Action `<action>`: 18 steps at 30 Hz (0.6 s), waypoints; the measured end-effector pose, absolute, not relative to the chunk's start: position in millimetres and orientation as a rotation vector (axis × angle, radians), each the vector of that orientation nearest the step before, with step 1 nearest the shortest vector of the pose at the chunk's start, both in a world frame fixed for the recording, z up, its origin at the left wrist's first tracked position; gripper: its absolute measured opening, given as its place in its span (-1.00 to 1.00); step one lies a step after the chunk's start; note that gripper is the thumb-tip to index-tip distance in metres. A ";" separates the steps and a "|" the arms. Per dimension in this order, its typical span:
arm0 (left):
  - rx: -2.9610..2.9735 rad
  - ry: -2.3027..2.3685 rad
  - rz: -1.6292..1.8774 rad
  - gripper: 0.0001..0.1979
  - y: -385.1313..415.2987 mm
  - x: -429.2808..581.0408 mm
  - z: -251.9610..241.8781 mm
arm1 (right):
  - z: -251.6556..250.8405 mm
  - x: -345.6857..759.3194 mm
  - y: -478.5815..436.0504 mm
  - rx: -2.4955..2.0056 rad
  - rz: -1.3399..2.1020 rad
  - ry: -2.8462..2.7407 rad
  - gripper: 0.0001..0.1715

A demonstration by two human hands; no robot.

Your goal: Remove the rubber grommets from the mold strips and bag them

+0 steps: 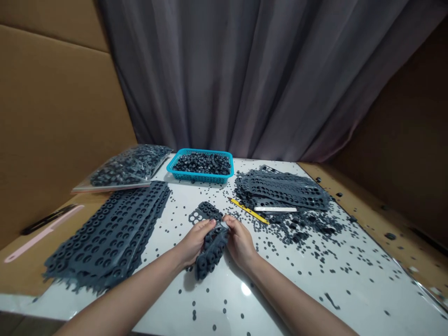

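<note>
A dark grey rubber sheet (212,252) with rows of round raised cups is bent between my two hands above the middle of the white table. My left hand (196,240) grips its left side, thumb on top. On its right side my right hand (240,240) pinches the sheet near a small pale patch, which is too small to make out. Part of the sheet extends beyond my fingers, beside a white piece with round holes (196,216). Small dark discs lie scattered on the table around my hands.
Stacked grey sheets (101,233) lie left, below a clear bag of dark parts (131,165). A blue basket (201,178) holds dark pieces at the back. Perforated sheets (287,186), a yellow pen-like tool (249,211) and a white stick (275,209) lie right. Far left is a pink strip (44,233).
</note>
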State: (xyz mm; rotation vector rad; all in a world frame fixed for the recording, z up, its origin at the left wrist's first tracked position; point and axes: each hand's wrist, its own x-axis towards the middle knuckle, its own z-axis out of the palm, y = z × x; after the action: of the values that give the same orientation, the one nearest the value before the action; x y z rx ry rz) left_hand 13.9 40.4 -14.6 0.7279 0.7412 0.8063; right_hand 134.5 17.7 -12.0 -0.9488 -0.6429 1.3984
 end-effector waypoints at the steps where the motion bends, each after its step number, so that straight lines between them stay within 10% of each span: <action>1: 0.737 0.745 0.805 -0.66 41.0 13.3 -15.4 | -12.2 134.3 17.4 -0.947 1.407 -0.643 -0.77; 18: 1.831 0.884 1.017 -0.67 39.3 -12.1 13.5 | 13.4 174.0 7.7 -1.206 0.602 -1.649 -0.80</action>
State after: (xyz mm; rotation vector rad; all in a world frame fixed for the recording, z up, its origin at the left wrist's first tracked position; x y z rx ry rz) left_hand -12.1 39.3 13.5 1.8311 0.8838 1.0166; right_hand 174.0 7.7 13.4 -1.2064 -1.6492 0.6016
